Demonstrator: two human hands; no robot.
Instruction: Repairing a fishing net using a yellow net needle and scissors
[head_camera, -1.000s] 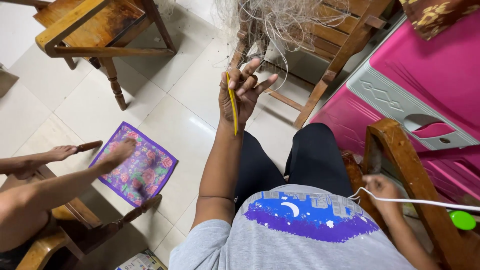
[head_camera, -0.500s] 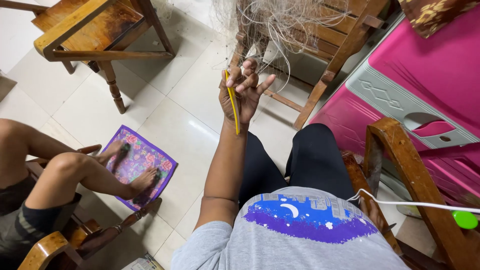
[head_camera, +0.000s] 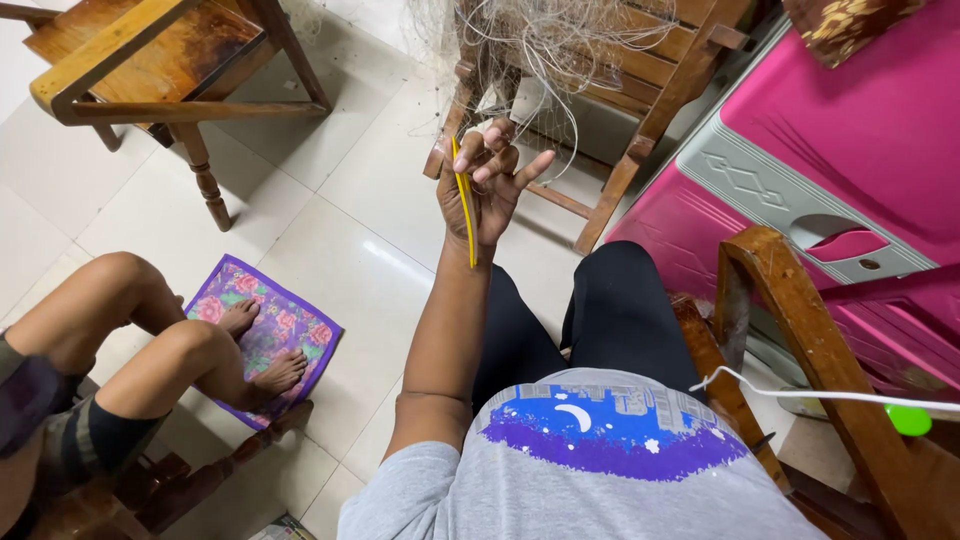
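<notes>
Here, left hand (head_camera: 490, 185) grips slim yellow needle (head_camera: 464, 200); tangled netting (head_camera: 540, 50).

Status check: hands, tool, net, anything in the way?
Left hand raised, gripping yellow needle upright, fingers at the net. Right hand out of view. Net hangs tangled over wooden chair. Another person's feet on floral mat, well apart.

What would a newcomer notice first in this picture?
First, the raised left hand at centre, holding a long yellow netting needle against a tangle of pale fishing net draped over a wooden chair. Then the bright pink storage box at right, and another person's bare feet on a floral mat at left.
</notes>
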